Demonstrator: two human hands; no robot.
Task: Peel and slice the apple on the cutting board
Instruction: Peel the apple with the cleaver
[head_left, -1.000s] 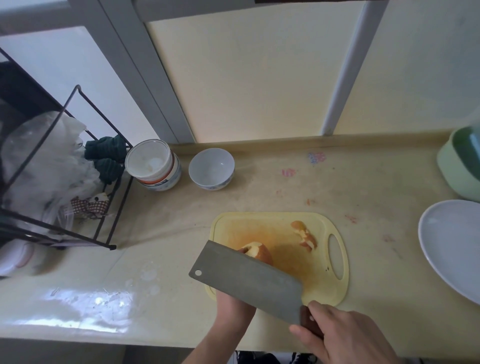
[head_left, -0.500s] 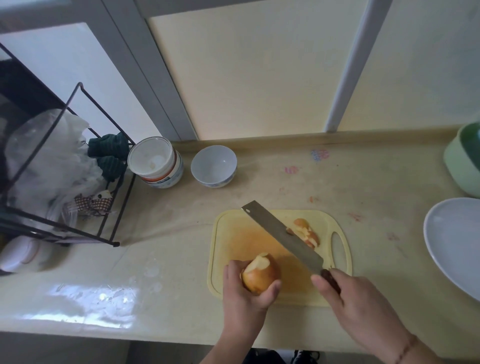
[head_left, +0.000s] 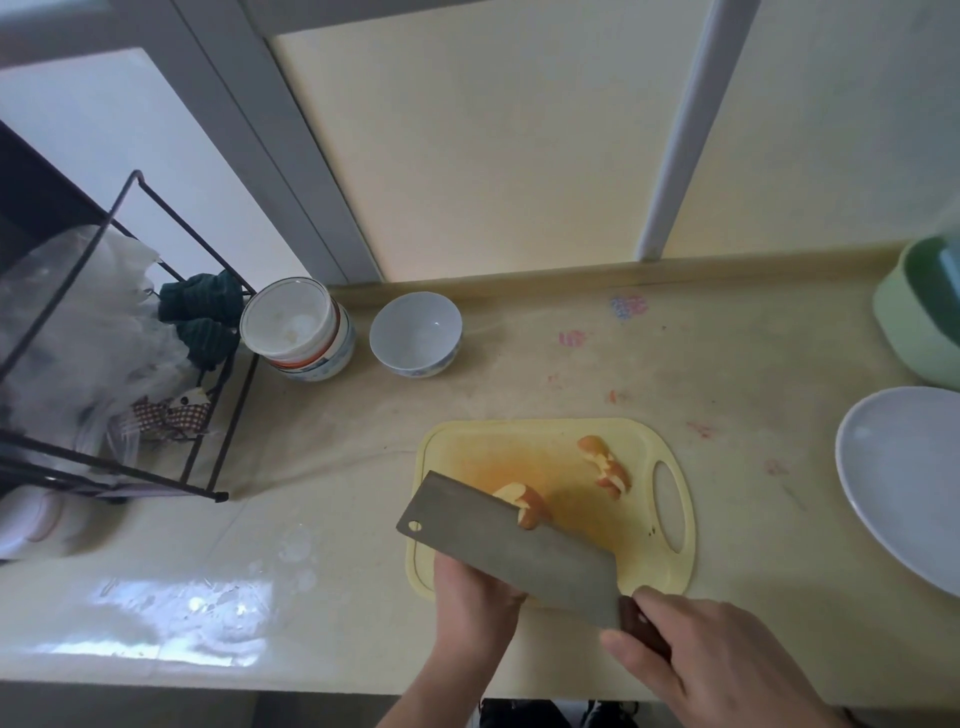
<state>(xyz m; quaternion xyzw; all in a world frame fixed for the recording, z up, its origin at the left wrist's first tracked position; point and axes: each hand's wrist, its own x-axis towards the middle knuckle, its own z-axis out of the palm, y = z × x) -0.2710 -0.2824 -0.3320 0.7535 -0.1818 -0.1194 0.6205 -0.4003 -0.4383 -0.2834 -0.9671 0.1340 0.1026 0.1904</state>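
A yellow cutting board (head_left: 639, 551) lies near the counter's front edge. A partly peeled apple (head_left: 524, 501) is above its left half, mostly hidden behind a broad cleaver (head_left: 504, 548). My left hand (head_left: 475, 597) comes up from below and holds the apple; its fingers are hidden by the blade. My right hand (head_left: 711, 665) grips the cleaver's dark wooden handle at the lower right, the flat blade slanting up to the left across the apple. A small heap of apple peel (head_left: 605, 465) lies on the board's right part.
A white bowl (head_left: 415, 332) and stacked bowls (head_left: 298, 327) stand at the back of the counter. A black wire rack (head_left: 119, 364) with bags and cloths fills the left. A large white plate (head_left: 904, 483) and a green container (head_left: 919, 312) are at the right edge.
The cleaver swung from pointing up over the board, apple in plain view, back to lying flat across the apple, hiding most of it and my left fingers.
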